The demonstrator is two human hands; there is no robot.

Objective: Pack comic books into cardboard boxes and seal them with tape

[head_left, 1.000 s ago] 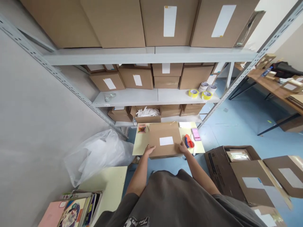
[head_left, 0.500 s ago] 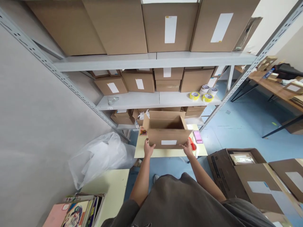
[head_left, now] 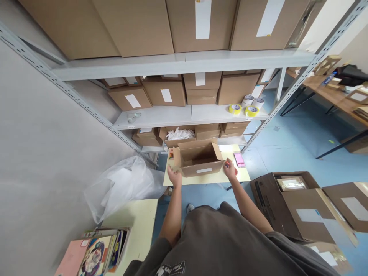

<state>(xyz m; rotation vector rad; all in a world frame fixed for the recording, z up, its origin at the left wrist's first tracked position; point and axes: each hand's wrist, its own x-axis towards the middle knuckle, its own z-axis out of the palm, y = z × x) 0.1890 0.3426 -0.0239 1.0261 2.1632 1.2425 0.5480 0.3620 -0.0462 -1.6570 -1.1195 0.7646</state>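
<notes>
An open cardboard box [head_left: 189,171] with a white label on its front stands slightly turned on a pale yellow table [head_left: 166,181], flaps raised. At its left end is my left hand [head_left: 174,177], fingers spread and a little blurred, apparently not gripping the box. My right hand [head_left: 230,169] is beside the box's right front corner, its fingers curled around a small red and blue object [head_left: 227,164]. Most of that object is hidden by the hand, so its kind is unclear. A pink pad [head_left: 239,159] lies to the right of this hand.
A metal shelf [head_left: 161,115] ahead carries cardboard boxes, tape rolls [head_left: 235,109] and a box of white material [head_left: 180,134]. A plastic bag [head_left: 126,188] and a second table [head_left: 140,222] with magazines [head_left: 93,255] are at left. More cartons [head_left: 276,207] stand at right.
Both hands have let go of the box's front. The box now rests turned on the table, revealing the white material behind it. My right hand has closed around the red and blue object.
</notes>
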